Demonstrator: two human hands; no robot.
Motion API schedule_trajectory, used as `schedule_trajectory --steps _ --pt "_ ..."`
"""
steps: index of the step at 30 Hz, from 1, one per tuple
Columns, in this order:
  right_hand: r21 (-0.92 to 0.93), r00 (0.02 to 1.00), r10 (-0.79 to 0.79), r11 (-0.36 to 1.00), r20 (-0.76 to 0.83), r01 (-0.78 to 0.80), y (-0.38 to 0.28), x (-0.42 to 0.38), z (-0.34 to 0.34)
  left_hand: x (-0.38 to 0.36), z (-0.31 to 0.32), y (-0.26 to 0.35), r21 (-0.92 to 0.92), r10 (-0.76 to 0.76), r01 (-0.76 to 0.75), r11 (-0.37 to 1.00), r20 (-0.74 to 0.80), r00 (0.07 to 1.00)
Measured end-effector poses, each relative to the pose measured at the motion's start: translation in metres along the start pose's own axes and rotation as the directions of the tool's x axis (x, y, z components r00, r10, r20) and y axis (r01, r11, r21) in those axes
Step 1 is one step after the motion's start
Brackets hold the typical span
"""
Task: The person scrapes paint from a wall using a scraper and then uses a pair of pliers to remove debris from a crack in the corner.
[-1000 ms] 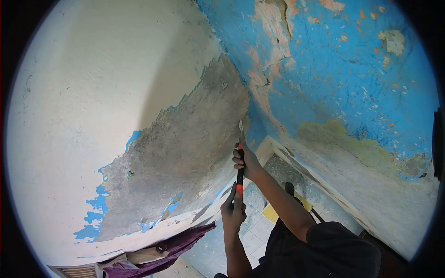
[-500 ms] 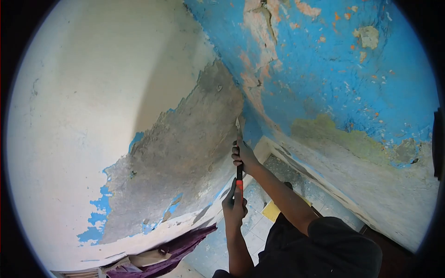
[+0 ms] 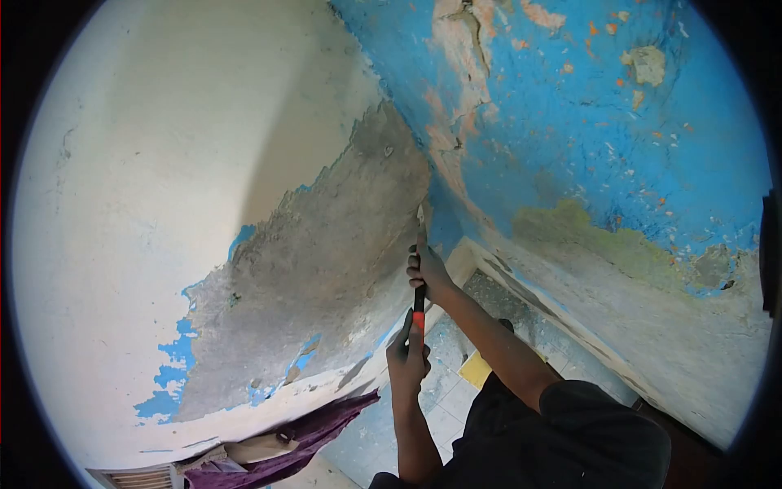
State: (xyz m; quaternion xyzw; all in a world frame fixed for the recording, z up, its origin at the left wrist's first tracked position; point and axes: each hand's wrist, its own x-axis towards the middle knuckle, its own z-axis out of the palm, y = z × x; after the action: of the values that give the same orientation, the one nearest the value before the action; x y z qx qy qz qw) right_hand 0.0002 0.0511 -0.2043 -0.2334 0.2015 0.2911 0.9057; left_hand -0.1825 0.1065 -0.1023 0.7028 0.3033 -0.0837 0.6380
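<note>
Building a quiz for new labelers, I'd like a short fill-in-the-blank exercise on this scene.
1. On the tool, the right hand is higher in the picture and the left hand is ____.
2. Between the hands, the tool shows black and ____.
3. The upper part of the right-hand wall is mostly ____.
4. The cloth at the lower left is ____.

Missing words: lower; red; blue; purple.

Soft light leaves the white wall (image 3: 147,187) brightest, left of the hands (image 3: 409,357), while a blurry-edged shadow (image 3: 289,155) dims it above them, the shirt (image 3: 599,436) below right loses detail in darkness, and fisheye curvature fades into black around the edges.
</note>
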Motion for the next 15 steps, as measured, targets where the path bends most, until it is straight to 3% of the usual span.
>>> schedule_trajectory --steps 2,5,7,8,10,13,15 --pt "0.007 0.996 -0.073 0.997 -0.046 0.073 0.000 0.009 -0.012 0.010 0.009 0.008 -0.002 0.007 -0.007 1.000 0.038 0.999" --pt "0.000 0.998 0.035 0.999 -0.056 -0.035 -0.008 -0.003 -0.001 0.006 0.007 0.006 0.004 0.012 -0.012 1.000 -0.006 1.000" --pt "-0.016 1.000 -0.015 1.000 -0.021 0.015 -0.016 0.017 -0.006 -0.001 0.003 0.006 -0.006 -0.013 0.013 1.000 -0.010 1.000" --pt "-0.019 0.999 -0.035 0.999 -0.012 0.035 -0.013 0.028 -0.014 0.007 0.009 0.007 0.088 0.026 -0.023 0.996 -0.036 0.999" --pt "0.001 0.999 -0.040 0.999 0.034 0.039 -0.008 0.020 -0.023 0.009 0.005 -0.002 0.051 0.001 0.000 0.999 -0.024 1.000" --pt "-0.013 0.991 0.115 0.993 -0.068 -0.116 0.002 -0.007 0.004 0.003 0.001 0.006 0.058 0.011 -0.009 0.998 -0.045 0.999" --pt "-0.025 0.999 0.035 0.999 0.000 -0.035 -0.002 0.002 0.000 0.000 0.002 0.015 0.058 0.002 -0.001 0.998 -0.029 1.000"
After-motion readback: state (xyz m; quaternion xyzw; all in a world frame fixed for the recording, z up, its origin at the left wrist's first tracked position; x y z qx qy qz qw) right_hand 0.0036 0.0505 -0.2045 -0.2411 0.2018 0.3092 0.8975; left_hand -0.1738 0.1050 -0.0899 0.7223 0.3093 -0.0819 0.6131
